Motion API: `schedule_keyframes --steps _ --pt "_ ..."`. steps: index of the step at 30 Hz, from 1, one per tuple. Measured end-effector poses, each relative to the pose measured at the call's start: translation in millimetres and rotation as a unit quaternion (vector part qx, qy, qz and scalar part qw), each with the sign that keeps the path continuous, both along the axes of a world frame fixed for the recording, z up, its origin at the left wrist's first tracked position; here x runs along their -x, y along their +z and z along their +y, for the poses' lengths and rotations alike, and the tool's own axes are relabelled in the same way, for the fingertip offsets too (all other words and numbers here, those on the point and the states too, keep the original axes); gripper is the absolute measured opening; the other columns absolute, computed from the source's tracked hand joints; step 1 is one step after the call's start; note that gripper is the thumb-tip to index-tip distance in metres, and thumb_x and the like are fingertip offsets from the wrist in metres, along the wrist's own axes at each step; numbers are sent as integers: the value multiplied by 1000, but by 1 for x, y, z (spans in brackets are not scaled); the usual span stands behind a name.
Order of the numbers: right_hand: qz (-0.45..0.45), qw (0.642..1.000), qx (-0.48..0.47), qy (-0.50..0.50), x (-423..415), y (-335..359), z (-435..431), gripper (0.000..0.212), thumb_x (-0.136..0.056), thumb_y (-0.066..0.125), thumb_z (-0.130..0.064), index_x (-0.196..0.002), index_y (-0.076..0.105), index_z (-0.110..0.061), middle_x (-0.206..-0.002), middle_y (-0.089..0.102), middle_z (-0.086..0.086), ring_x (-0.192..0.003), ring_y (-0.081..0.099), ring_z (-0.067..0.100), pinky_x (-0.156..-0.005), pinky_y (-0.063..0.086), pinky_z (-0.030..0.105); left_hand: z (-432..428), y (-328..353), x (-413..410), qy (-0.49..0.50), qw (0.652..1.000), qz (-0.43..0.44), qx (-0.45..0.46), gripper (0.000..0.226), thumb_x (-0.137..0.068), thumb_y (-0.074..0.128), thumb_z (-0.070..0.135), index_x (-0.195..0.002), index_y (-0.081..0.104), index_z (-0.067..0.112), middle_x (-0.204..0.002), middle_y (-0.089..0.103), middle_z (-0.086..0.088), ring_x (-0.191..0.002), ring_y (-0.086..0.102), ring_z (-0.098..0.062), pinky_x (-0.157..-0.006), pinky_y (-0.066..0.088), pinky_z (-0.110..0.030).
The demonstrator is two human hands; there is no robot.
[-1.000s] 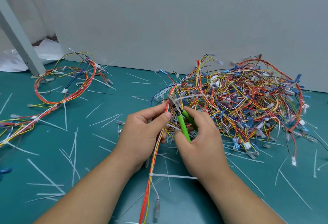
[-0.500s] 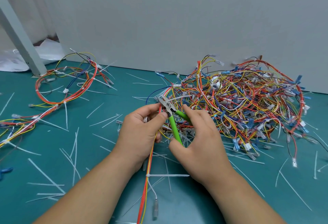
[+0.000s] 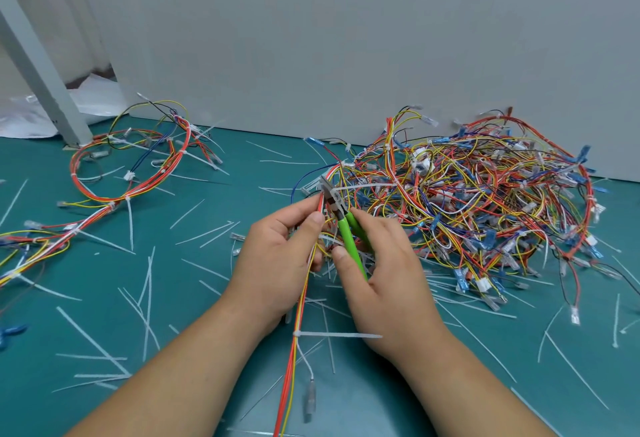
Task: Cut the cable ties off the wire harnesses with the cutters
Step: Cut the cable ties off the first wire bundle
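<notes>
My left hand pinches a wire harness of red, orange and yellow wires that runs down toward me between my forearms. My right hand grips the green-handled cutters, whose metal jaws point up and left at a white cable tie on the harness just above my left thumb. Another white cable tie sticks out to the right lower on the same harness, partly under my right wrist.
A big tangled pile of harnesses lies right of my hands against the grey wall. A looped harness lies at the left. Several cut tie strips are scattered over the green mat. A grey post stands far left.
Both hands and the harness shifted slightly left, then back right. The cutter jaws now sit at the tie above my left thumb.
</notes>
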State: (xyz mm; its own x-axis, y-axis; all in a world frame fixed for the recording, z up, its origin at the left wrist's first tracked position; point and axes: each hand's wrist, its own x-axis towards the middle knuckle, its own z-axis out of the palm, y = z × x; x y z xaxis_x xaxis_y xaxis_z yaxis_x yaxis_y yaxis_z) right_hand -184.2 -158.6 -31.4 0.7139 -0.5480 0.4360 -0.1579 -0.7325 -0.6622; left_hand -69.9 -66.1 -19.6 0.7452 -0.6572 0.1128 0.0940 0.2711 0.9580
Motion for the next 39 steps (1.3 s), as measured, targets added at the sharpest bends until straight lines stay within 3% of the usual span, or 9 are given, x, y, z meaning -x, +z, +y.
schedule_keyframes --steps 3,7,13,23,28,32,34,39 --pt "-12 1000 -7 -4 -1 -1 0 48 -96 61 -40 -139 58 -18 -118 56 -9 -113 51 2 -102 32 7 1 1 0 -28 999 18 14 32 -102 52 10 -110 76 31 -71 66 10 -51 47 -8 -50 47 -19" --pt "-37 999 -21 -11 -2 -2 -1 43 -94 63 -39 -133 61 -20 -114 58 -11 -112 51 -8 -98 34 5 1 1 1 -34 999 25 12 28 -98 59 11 -118 73 23 -78 70 6 -53 47 -10 -50 47 -19" --pt "-52 998 -35 -22 -2 -2 -2 47 -91 66 -41 -135 63 -23 -119 63 -12 -114 55 -5 -100 38 9 1 3 0 -21 995 92 44 32 -73 74 23 -104 80 22 -73 71 1 -46 53 -9 -47 48 -19" --pt "-70 996 -21 -43 -3 0 -3 51 -88 71 -44 -132 68 -20 -104 60 -17 -100 55 -14 -89 36 2 2 7 1 -5 995 89 51 36 -73 74 24 -109 77 24 -73 69 5 -46 48 -9 -47 47 -18" --pt "-90 995 -36 -35 0 2 -5 40 -92 66 -47 -125 72 -25 -97 63 -19 -91 59 -8 -79 38 1 4 8 1 -13 996 81 31 38 -71 75 28 -109 78 25 -71 67 2 -46 48 -10 -47 47 -21" --pt "-77 996 -31 -42 1 1 -6 45 -89 70 -42 -129 70 -21 -105 64 -12 -100 59 -7 -88 39 4 5 9 1 -14 997 72 22 33 -73 74 26 -106 80 27 -71 67 3 -45 47 -9 -45 46 -20" --pt "-67 996 -7 -52 1 3 -7 50 -89 70 -43 -132 68 -17 -111 62 -8 -105 57 -4 -96 41 10 5 9 1 -16 997 70 17 27 -79 74 22 -104 80 29 -70 66 2 -44 46 -9 -44 45 -20" --pt "-48 993 68 -79 2 4 -9 53 -91 69 -42 -136 65 -14 -118 61 1 -113 59 21 -101 48 47 6 10 0 -22 997 71 13 25 -87 69 15 -100 81 32 -71 64 1 -43 45 -9 -44 43 -20"
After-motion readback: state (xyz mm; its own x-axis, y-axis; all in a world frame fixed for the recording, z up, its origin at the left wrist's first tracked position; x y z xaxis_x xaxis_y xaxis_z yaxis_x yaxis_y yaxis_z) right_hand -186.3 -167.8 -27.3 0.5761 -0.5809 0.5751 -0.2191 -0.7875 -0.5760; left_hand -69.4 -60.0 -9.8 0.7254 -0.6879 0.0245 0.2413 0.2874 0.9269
